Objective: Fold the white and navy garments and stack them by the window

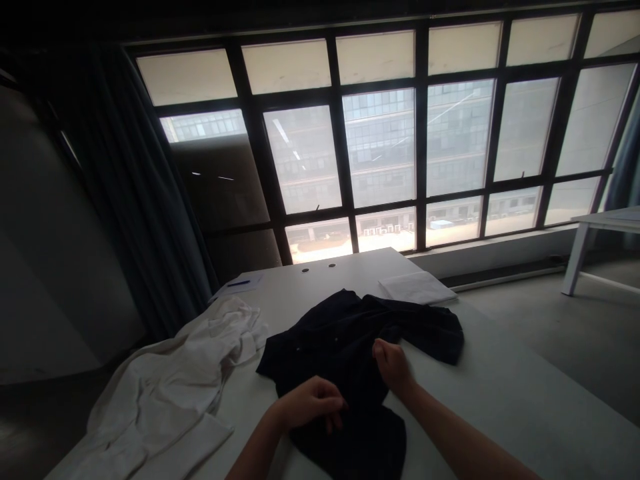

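A dark navy shirt (325,340) with small light buttons lies spread and rumpled on the white table (280,283), one sleeve stretched to the right. My right hand (393,363) is closed in a fist at the shirt's right edge, gripping the cloth near the sleeve. Over the lower left part of the shirt is my left hand (313,403), its fingers curled and thumb drawn in. What lies between those fingertips, if anything, is lost against the dark fabric. To the left, a white garment (175,387) sits crumpled along the table side.
A folded white cloth or paper stack (417,287) lies at the far right table corner. A dark pen (239,283) rests on a paper at the far left. Behind stand large windows (380,147) and a dark curtain (145,187); another white table (607,220) is at right.
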`<state>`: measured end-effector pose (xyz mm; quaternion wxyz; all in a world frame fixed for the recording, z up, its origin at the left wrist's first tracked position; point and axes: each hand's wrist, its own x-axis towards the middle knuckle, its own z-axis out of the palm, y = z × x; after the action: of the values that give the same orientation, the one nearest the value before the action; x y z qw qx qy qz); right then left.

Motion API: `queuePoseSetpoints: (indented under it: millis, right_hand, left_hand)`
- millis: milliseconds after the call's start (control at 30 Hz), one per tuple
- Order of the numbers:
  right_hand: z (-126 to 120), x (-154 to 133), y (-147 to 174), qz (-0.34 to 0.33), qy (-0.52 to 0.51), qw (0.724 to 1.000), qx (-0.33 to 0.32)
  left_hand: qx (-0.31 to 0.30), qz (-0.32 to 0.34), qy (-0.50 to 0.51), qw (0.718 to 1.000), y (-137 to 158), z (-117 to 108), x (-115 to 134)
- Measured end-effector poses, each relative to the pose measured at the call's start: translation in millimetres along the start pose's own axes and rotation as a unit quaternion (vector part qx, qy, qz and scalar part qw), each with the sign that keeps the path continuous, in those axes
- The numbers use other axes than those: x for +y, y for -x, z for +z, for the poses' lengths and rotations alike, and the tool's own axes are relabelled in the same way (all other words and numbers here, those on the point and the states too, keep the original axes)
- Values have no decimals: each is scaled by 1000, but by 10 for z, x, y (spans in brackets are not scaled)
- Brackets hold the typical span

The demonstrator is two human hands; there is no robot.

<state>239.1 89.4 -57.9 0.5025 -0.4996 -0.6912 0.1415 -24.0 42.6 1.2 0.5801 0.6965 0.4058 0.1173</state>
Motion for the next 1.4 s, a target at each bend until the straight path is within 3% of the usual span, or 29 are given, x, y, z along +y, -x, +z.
queuePoseSetpoints:
  millis: [67,133,233,300,433,567,700,800,900,967,1067,1133,1233,1400]
  right_hand:
    - [6,-3,-6,-4,14,1000,-1]
    - [9,-14,-3,-6,32,999,-3]
    - [12,-37,7,-1,65,998,-8]
    - [4,-47,3,10,90,996,-11]
    - [-73,-34,-67,69,161,984,-35]
    - [-238,25,-185,170,290,932,-137]
    - [-402,115,-265,181,324,914,-166]
    - [-507,187,-292,177,350,904,-173]
    - [-623,274,-320,170,357,899,-187]
    - [-707,347,-346,168,350,899,-203]
    - [-820,463,-388,171,341,899,-215]
    - [-876,527,-408,175,344,898,-212]
    - [-932,592,-417,186,355,895,-196]
    - [-1059,632,-447,204,351,899,-166]
  left_hand:
    - [181,23,-82,980,-104,39,-87]
    - [280,68,-181,940,-184,77,-147]
    - [271,109,-305,907,-224,91,-205]
    - [255,96,-360,892,-216,49,-251]
    - [250,14,-391,886,-173,-170,-381]
    - [240,-85,-388,886,-74,-484,-509]
    - [291,-156,-397,856,41,-715,-621]
    - [349,-179,-407,825,55,-718,-633]
    - [407,-134,-435,792,7,-549,-509]
    - [427,-35,-462,777,-34,-369,-364]
    - [365,125,-455,803,-82,-82,-150]
    - [300,175,-428,834,-100,57,-63]
    - [262,165,-394,866,-101,121,-33]
    - [246,100,-396,879,-42,18,-61]
